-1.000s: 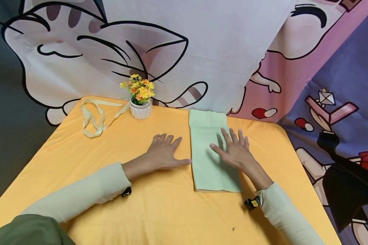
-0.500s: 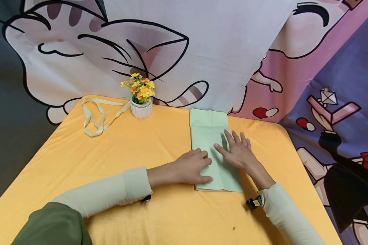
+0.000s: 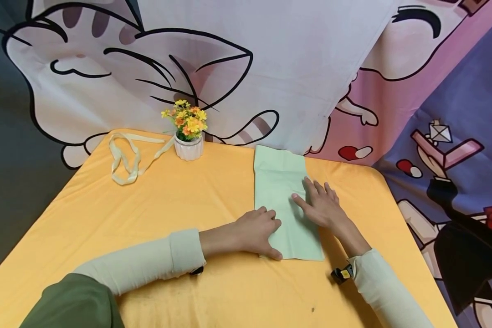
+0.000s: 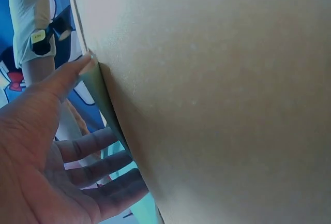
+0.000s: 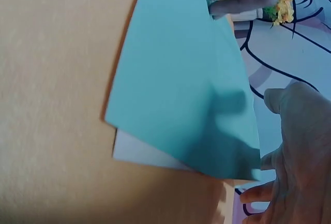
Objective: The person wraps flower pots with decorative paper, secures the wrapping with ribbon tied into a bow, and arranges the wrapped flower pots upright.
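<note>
A light green sheet of folded paper (image 3: pixel 280 173), perhaps a flat paper bag, lies lengthwise on the yellow tablecloth. My left hand (image 3: pixel 256 230) is at its near left side, thumb by the near corner and fingers bent over the sheet. In the left wrist view the left thumb (image 4: pixel 67 76) and fingers hold the paper's slightly raised edge (image 4: pixel 101 92). The right wrist view shows a whitish layer (image 5: pixel 147 149) peeking out beneath the green one. Over the paper's right edge, my right hand (image 3: pixel 321 205) is spread with extended fingers, gripping nothing.
A white pot (image 3: pixel 189 148) of yellow and orange artificial flowers stands at the table's back left. Beside it lies a loosely looped pale ribbon (image 3: pixel 125 157). Cartoon-printed cloth (image 3: pixel 303 68) hangs behind the table and along its right side.
My left hand has moved right from the bare tablecloth onto the paper and taken its near left edge. The paper's near edge has shifted slightly toward me. The right hand has drifted slightly right.
</note>
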Demonstrator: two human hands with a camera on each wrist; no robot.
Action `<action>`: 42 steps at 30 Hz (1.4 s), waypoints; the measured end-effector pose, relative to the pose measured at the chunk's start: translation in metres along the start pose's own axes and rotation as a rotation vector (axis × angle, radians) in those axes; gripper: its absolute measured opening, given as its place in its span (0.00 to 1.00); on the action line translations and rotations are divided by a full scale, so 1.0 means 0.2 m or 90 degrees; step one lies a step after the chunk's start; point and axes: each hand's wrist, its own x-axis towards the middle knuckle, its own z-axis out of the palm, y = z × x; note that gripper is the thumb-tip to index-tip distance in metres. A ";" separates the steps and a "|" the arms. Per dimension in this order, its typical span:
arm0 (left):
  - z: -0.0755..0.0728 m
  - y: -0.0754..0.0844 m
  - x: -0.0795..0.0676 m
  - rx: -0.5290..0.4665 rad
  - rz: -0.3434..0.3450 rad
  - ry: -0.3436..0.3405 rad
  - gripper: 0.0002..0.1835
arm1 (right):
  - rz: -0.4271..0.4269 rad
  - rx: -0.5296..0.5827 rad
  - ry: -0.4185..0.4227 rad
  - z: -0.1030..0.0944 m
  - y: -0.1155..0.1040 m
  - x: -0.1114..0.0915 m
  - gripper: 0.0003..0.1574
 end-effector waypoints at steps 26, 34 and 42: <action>-0.06 0.02 -0.01 0.077 0.094 -0.052 0.30 | -0.028 0.056 -0.076 -0.16 0.22 0.00 0.42; -0.05 0.03 -0.04 0.070 0.112 -0.123 0.15 | -0.196 0.183 -0.063 -0.18 0.38 0.04 0.28; -0.06 0.03 -0.04 0.072 0.115 -0.152 0.12 | -0.502 0.016 0.035 -0.07 0.53 0.20 0.31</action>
